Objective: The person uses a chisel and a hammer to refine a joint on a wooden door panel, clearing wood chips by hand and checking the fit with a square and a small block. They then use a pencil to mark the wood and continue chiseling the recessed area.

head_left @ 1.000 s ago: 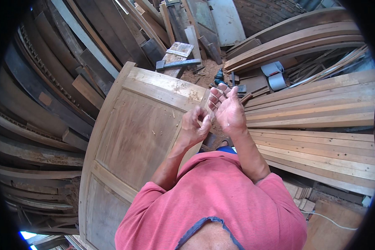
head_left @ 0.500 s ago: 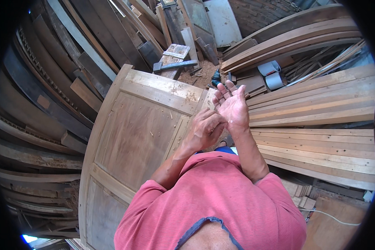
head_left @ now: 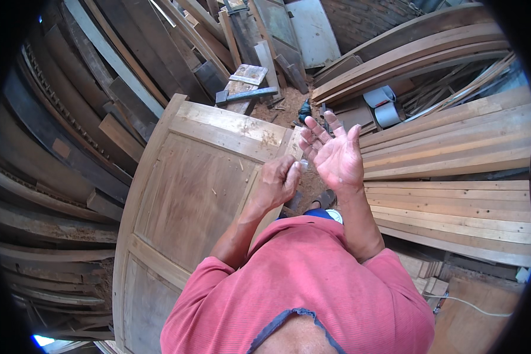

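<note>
My left hand is closed above the right edge of a panelled wooden door, its fingers curled and the thumb pressed against them. A small pale bit shows by its fingertips; whether the hand holds it, I cannot tell. To the right, my right hand is raised palm up, fingers spread and holding nothing. The two hands are a little apart. The door lies flat below and to the left, with wood shavings scattered on its frame and panel.
Dark boards crowd the left side. Stacked pale planks fill the right. Beyond the door are a clamp-like bar, a dark tool, a white cylindrical object and sawdust on the floor. A pale cord runs at lower right.
My left hand has come away from my right palm, moving left and slightly nearer. My right hand has shifted a little to the right, and its fingers are spread wider.
</note>
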The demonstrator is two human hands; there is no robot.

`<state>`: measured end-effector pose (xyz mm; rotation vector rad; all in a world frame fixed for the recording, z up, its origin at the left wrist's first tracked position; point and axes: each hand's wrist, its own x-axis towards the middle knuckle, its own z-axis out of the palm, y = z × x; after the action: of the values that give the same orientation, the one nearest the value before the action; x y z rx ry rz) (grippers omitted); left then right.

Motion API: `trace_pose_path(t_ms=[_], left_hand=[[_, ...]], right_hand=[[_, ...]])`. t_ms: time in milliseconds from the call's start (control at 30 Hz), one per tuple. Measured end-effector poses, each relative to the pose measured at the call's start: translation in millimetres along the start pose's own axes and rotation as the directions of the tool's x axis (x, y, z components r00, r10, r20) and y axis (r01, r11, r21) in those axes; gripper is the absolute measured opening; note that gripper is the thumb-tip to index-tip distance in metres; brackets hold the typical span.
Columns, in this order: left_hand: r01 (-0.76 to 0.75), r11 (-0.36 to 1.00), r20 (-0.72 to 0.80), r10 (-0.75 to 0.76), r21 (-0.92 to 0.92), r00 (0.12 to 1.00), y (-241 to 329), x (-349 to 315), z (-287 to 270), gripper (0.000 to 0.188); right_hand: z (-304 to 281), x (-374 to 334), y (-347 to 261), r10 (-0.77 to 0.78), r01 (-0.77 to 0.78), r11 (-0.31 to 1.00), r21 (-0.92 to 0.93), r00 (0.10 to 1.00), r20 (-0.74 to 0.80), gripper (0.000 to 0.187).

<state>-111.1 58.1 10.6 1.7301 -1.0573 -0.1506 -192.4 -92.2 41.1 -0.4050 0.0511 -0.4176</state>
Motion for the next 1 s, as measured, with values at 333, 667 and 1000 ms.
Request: trace_pose_path(t_ms=[333,667,1000], left_hand=[[0.035,0.999,-0.083,-0.036,-0.012,0.996,-4.8,4.0,6.0,0.042],[-0.080,0.995,-0.013,0.080,-0.062,0.997,-16.2,12.9,-8.3,0.018],[-0.021,0.997,-0.057,0.017,-0.073,0.998,-11.3,7.1,-5.2,0.004]], right_hand=[[-9.1,-8.0,-8.1,-0.047,0.084,0.942,-0.325,0.992,0.121,0.084],[-7.1,-16.1,-14.0,0.022,0.099,0.800,-0.592,0.981,0.194,0.106],[-10.2,-21.6,-5.4,-0.051,0.177,0.639,-0.749,0.981,0.189,0.106]])
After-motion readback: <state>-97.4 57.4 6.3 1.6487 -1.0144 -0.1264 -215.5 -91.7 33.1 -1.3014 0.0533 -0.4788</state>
